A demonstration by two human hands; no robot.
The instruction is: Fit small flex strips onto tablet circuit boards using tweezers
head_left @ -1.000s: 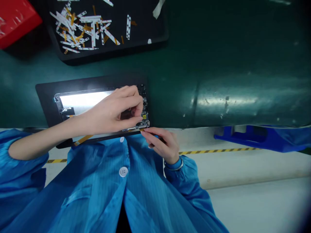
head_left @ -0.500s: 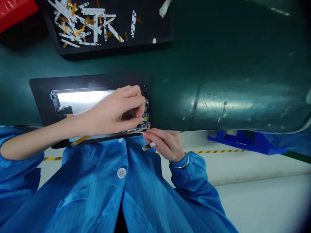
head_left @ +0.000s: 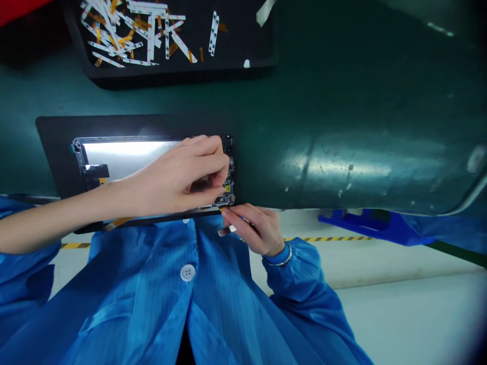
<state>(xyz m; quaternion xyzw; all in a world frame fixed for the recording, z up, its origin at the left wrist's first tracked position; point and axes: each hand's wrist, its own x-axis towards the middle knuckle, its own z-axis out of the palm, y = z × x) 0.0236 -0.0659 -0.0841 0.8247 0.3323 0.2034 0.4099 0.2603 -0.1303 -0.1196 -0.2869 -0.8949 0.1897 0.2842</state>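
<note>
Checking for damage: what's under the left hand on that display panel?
The left hand covers part of the panel's silver back; a circuit board shows at its fingertips. What lies beneath the palm is hidden.

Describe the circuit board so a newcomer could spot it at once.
On the green bench, find the black mat holding a silver display panel. At the panel's right end lies the dark circuit board, under the left hand. It alone is dotted with tiny components, including one yellow square.

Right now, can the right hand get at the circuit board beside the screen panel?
Probably yes, at its lower edge: the right hand is right there. Higher up, the left hand covers much of the circuit board.
</note>
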